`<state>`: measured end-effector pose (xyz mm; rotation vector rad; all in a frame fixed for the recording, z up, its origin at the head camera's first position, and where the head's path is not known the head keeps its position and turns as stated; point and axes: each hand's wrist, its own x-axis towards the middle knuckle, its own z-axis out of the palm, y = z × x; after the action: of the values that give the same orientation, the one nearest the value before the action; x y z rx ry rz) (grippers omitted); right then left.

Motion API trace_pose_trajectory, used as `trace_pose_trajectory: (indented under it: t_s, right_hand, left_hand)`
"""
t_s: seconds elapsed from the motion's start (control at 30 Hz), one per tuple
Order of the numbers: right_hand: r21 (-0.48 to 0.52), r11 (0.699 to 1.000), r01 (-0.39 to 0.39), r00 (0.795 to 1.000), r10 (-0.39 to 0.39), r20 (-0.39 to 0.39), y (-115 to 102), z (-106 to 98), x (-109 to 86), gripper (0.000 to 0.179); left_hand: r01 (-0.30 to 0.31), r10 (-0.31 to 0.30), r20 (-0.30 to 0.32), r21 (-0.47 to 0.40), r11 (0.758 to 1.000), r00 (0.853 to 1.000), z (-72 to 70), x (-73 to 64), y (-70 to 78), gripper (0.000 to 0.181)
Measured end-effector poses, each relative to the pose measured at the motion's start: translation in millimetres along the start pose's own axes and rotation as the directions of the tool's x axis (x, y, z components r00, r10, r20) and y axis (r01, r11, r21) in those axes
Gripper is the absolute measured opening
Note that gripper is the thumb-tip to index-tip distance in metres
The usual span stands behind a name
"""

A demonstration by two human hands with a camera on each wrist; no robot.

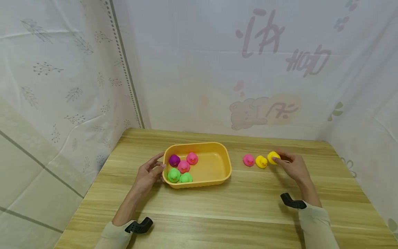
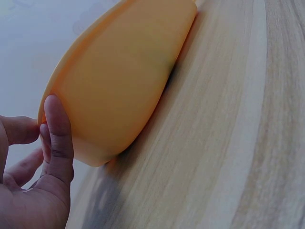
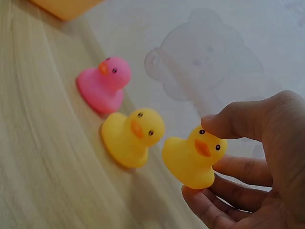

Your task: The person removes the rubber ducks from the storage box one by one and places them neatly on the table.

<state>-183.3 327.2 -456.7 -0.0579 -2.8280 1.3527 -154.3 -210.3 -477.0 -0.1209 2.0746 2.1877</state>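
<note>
My left hand (image 1: 147,175) grips the left end of a yellow-orange plastic basin (image 1: 214,166), thumb and fingers pinching its rim in the left wrist view. Inside the basin's left half lie a purple duck (image 1: 174,160), two pink ducks (image 1: 183,166) and two green ducks (image 1: 174,175). On the right, my right hand (image 1: 295,167) pinches a yellow rubber duck (image 3: 193,162) between thumb and fingers, apparently just above the table. Immediately left of it sit another yellow duck (image 3: 131,138) and a pink duck (image 3: 105,86), both upright on the table.
The wooden table (image 1: 236,211) runs back to a pale curtain (image 1: 186,69) printed with a bear and writing. A leaf-patterned curtain (image 1: 62,69) hangs at the left. Each wrist carries a black camera mount (image 1: 139,226).
</note>
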Motion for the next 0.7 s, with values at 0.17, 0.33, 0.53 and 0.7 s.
trace_pose_trajectory:
  t_s: [0.17,0.33,0.53,0.7]
  right_hand:
    - [-0.005,0.999,-0.044,0.999,0.044,0.018,9,3,2.0,0.066]
    - [-0.038,0.997,-0.065,0.997,0.066,0.034,14,7,4.0,0.065]
    - [-0.045,0.994,-0.1,0.993,0.103,0.054,17,10,4.8,0.066]
    - [-0.07,0.992,-0.101,0.992,0.106,0.067,18,9,4.4,0.065]
  left_hand:
    - [-0.004,0.004,0.003,-0.001,1.0,1.0,-0.1,0.0,-0.7,0.052]
    - [-0.005,0.005,0.007,-0.004,1.0,1.0,-0.5,-0.2,-0.7,0.053]
    - [-0.006,0.006,0.011,-0.007,1.0,1.0,-0.3,-0.2,-0.8,0.052]
    - [-0.008,0.008,0.011,-0.002,1.0,1.0,-0.3,-0.4,-0.2,0.053]
